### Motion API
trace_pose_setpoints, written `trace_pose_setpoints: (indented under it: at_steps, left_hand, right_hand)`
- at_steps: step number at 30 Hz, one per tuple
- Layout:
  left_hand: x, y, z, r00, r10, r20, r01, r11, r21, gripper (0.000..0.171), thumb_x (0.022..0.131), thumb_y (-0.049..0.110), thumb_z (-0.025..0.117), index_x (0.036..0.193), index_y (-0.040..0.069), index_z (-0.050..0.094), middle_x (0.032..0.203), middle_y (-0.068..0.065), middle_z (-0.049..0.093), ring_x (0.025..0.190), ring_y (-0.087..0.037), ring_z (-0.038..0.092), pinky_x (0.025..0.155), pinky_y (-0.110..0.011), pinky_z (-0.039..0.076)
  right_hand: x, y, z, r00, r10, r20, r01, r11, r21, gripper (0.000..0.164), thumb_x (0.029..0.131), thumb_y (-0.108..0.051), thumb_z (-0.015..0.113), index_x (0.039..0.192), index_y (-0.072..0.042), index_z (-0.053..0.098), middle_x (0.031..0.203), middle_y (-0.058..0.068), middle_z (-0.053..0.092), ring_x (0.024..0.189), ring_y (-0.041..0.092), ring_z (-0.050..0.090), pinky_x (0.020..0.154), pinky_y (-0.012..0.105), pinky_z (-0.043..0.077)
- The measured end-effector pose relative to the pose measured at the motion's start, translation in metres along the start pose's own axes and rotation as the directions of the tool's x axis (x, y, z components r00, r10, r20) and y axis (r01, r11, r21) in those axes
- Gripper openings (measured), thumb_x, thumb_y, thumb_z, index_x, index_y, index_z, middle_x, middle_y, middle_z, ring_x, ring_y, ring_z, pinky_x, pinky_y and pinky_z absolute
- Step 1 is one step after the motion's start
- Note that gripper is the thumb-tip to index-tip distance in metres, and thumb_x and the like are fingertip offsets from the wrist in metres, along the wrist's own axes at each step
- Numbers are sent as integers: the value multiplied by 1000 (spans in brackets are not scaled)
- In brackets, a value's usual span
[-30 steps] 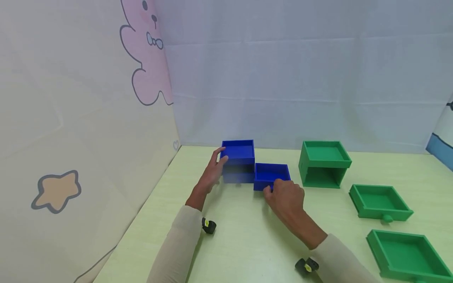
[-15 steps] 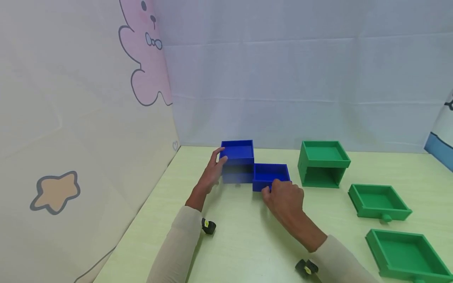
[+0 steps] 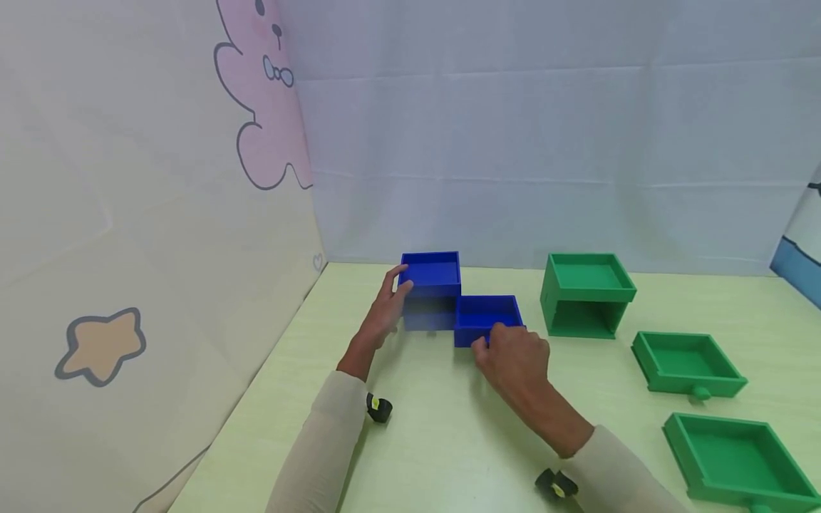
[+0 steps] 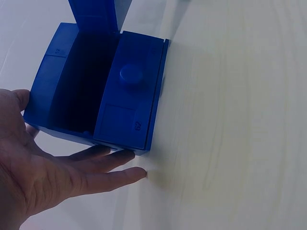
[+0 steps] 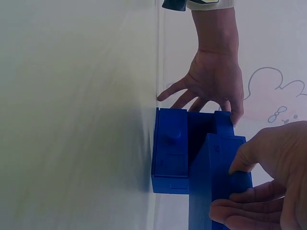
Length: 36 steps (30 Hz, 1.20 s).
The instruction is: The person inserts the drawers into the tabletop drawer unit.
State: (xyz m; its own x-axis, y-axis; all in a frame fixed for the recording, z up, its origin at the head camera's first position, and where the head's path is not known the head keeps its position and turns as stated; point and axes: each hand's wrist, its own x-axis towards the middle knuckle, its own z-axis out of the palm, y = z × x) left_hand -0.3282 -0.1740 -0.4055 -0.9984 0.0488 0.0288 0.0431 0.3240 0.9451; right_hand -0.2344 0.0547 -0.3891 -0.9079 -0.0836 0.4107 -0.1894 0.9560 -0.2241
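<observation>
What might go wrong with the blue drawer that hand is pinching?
The held drawer might bump the edge of the blue box, because it's off to one side of the open slot. It could also tilt or slip, since the right hand pinches it just by its knob. And a hard push might turn the box, as the left hand steadies only one side.

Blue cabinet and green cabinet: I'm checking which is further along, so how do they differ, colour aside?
The blue cabinet has a drawer in its lower part, while the green cabinet shows no drawer inside. The left hand touches the blue cabinet; neither hand touches the green cabinet. Both stand upright and have a shallow, rimmed top.
</observation>
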Motion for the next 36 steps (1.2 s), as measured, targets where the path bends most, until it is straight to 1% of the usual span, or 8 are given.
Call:
trace_pose_setpoints:
  at_steps: [6,12,15,21,25,29,32,36]
  left_hand:
    - [1,0,0,1000,-4,2,4,1000,-6,48,104,54,41,150,47,29,163,-3,23,143,-43,31,86,-79,38]
    - [2,-1,1,1000,5,0,-5,1000,-1,48,103,55,40,150,47,29,163,-3,25,142,-43,33,85,-77,40]
    - [2,-2,1,1000,8,0,-8,1000,0,49,103,56,40,150,47,29,162,-4,26,142,-42,33,85,-77,41]
    - [1,-1,1,1000,8,-6,-8,1000,2,50,103,56,40,151,46,29,163,-4,25,141,-43,34,86,-77,40]
    - [0,-1,0,1000,11,-6,-11,1000,4,49,104,54,41,150,46,29,162,-5,26,141,-43,35,85,-76,41]
    - [0,-2,-1,1000,3,-21,-3,1000,11,48,103,54,41,150,47,30,161,-5,28,140,-42,36,86,-74,42]
    - [0,-4,-1,1000,-1,-21,1,1000,14,47,104,54,41,149,48,30,162,-3,27,141,-42,35,87,-74,42]
    - [1,-3,1,1000,12,-15,-12,1000,16,47,104,53,40,149,48,30,162,-3,26,141,-43,34,88,-75,41]
  right_hand:
    - [-3,-5,0,1000,-21,19,21,1000,-2,43,90,-25,62,55,-9,45,47,3,41,45,24,47,47,40,49]
    - [-7,-8,4,998,-48,-30,48,999,9,43,88,-23,64,53,-10,42,46,3,39,43,24,45,44,41,47]
    - [-9,-10,4,998,-57,-39,58,998,7,43,87,-23,64,53,-10,41,46,2,38,42,24,44,43,41,46]
    - [-10,-15,4,998,-63,-23,63,998,9,44,88,-24,64,54,-10,41,46,2,37,42,22,42,42,38,44]
    - [-12,-19,4,997,-67,-26,67,998,17,44,88,-23,65,54,-10,42,46,2,38,42,23,44,44,39,46]
    - [-14,-24,6,996,-85,-22,86,996,31,43,88,-24,65,55,-11,42,47,2,38,42,22,43,44,38,46]
    - [-16,-26,9,994,-108,-36,109,994,29,44,88,-23,66,54,-11,40,46,0,36,41,20,40,41,36,43]
    - [-17,-27,12,988,-128,-81,131,991,32,45,86,-21,67,52,-11,38,45,0,33,39,19,37,39,35,41]
